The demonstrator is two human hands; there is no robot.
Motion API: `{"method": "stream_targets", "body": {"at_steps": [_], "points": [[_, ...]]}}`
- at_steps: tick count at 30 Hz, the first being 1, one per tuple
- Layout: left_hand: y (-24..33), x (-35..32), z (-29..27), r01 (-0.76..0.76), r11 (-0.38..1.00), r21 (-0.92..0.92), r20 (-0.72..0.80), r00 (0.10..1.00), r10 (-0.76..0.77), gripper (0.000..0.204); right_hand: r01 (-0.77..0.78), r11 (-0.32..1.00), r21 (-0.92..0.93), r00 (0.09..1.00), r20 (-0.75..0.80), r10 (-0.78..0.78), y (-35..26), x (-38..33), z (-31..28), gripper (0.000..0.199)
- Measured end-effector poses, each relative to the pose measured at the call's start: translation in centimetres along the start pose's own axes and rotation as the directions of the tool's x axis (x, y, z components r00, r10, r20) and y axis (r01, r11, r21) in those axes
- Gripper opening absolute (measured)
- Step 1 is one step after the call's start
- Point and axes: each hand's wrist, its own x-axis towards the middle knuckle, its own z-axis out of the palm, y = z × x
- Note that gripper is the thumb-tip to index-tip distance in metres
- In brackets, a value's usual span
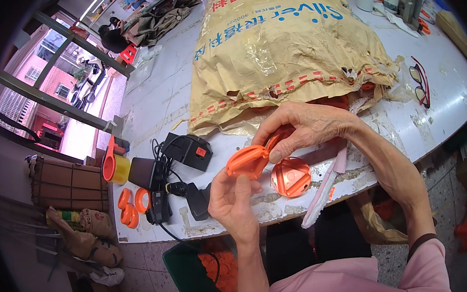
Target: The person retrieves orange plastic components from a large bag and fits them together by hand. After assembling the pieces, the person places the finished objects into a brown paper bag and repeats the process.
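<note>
My left hand (237,203) grips a round orange plastic part (247,162), tilted up above the table's near edge. My right hand (311,126) reaches in from the right, its thumb and fingers closed at the part's right rim. More orange plastic (280,135) shows under the right palm; whether it is a separate piece I cannot tell. Just below the right hand, a round orange part with raised ribs (291,177) lies on the table.
A large yellow woven sack (286,48) covers the far table. Left of my hands are a black power adapter (188,151) with cables, several orange rings (141,199) and a yellow-orange tape roll (117,169). Glasses (420,82) lie right. A green bin (185,270) with orange pieces stands below.
</note>
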Motion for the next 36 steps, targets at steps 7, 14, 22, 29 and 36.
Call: {"method": "stream_targets", "body": {"at_steps": [7, 14, 22, 29, 36], "points": [[-0.1, 0.0, -0.5, 0.059, 0.992, -0.112, 0.016, 0.998, -0.057, 0.025, -0.024, 0.997, 0.072, 0.999, -0.024, 0.026, -0.3, -0.2, 0.6, 0.026], [0.1, -0.3, -0.4, 0.015, 0.994, -0.111, -0.016, 1.0, -0.017, 0.022, -0.038, 0.987, 0.153, 0.989, -0.135, 0.059, -0.7, 0.2, 1.1, 0.019], [-0.1, -0.6, -0.6, 0.004, 0.994, -0.11, -0.009, 1.0, -0.005, 0.021, 0.041, 0.999, 0.019, 0.976, -0.214, -0.036, 0.2, 0.5, 1.6, 0.018], [-0.1, -0.6, -1.0, -0.009, 0.996, -0.087, -0.024, 1.0, 0.007, 0.021, 0.134, 0.991, -0.005, 0.964, -0.231, -0.131, 1.2, 1.2, 1.8, 0.016], [-0.1, -0.5, -0.6, 0.007, 0.991, -0.134, -0.033, 0.999, -0.011, 0.025, 0.178, 0.984, -0.017, 0.957, -0.23, -0.177, 0.1, 0.4, 1.4, 0.019]]}}
